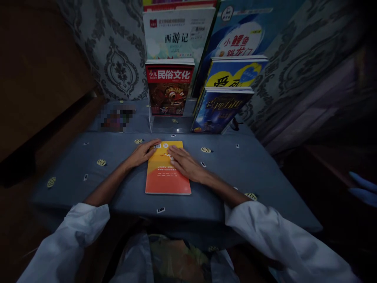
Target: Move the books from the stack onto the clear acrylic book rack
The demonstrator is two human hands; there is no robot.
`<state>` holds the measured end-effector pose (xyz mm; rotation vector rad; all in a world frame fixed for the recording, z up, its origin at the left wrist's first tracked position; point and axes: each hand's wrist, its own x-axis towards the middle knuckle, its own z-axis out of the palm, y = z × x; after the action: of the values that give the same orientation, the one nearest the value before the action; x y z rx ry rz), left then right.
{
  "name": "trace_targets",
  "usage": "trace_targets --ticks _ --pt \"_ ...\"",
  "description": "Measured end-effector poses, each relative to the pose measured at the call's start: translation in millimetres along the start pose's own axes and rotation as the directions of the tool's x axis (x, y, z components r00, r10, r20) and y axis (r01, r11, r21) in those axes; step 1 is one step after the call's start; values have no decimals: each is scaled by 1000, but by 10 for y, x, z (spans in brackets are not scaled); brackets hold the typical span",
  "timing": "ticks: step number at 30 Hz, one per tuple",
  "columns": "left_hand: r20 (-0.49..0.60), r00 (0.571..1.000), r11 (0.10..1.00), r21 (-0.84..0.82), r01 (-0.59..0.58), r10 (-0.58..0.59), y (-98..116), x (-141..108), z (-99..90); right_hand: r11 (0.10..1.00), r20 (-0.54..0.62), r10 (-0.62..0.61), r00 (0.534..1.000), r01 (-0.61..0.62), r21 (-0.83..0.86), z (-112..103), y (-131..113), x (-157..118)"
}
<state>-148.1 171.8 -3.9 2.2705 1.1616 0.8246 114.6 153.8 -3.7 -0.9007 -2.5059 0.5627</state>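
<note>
A closed orange and yellow book (pixel 167 182) lies flat on the table in front of me, its printing upside down and a barcode at its far left corner. My left hand (pixel 143 152) rests at the book's upper left edge, fingers stretched out and the tips over the cover. My right hand (pixel 186 164) lies flat across the right side of the cover, fingers extended. Neither hand grips the book; both touch it from above.
Behind it, a clear stand (pixel 167 125) holds a red-topped book (pixel 169 92). A dark blue book (pixel 220 112) and a yellow-blue book (pixel 238 72) stand to the right, with larger books behind. A blurred item (pixel 118 118) lies at the back left of the patterned tablecloth (pixel 118 184).
</note>
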Motion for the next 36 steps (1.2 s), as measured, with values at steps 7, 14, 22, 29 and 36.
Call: trace_targets --ticks 7,14,22,29,36 --pt "39 999 994 110 9 -14 53 -22 -9 996 -74 82 994 -84 -18 -8 285 128" --pt "202 976 957 290 17 -78 195 -116 1 992 -15 98 995 -99 -74 -16 120 -69" --pt "229 966 939 341 38 -123 351 -270 27 992 61 4 998 3 -128 -76 -239 -548" --pt "218 971 925 379 7 -97 538 -552 126 992 110 -66 992 77 -101 -87 -466 -959" --pt "316 948 917 383 -108 -21 882 -1018 179 989 151 -108 983 121 -82 -122 -609 -1205"
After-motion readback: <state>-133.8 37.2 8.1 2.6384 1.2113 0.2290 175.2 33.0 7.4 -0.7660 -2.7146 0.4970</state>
